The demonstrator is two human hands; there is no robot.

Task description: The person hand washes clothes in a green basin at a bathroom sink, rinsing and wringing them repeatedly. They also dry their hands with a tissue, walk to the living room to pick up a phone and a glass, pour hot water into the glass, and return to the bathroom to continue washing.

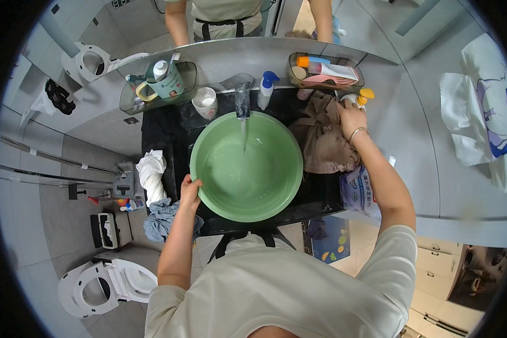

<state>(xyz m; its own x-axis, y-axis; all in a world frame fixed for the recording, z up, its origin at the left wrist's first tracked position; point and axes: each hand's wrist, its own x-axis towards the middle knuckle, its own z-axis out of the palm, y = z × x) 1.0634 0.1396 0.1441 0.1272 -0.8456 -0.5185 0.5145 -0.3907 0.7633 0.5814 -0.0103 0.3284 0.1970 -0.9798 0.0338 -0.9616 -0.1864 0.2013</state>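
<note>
A round green basin (248, 208) holds clear water, and a stream runs into it from the faucet (242, 101). My left hand (190, 193) grips the basin's left rim, thumb on the edge. At the back right, my right hand (352, 118) is closed around the body of a white pump bottle (353, 99) with a yellow top, its fingers partly hidden. Beneath and beside that hand lies a crumpled brown garment (327, 143), on the dark counter right of the basin.
A blue-topped pump bottle (266, 93) and white cup (205, 103) flank the faucet. Behind are two clear trays of toiletries (130, 101). White cloth (151, 172) and blue-grey cloth (166, 219) lie at left. A purple pouch (356, 191) lies at right. A toilet (132, 279) stands lower left.
</note>
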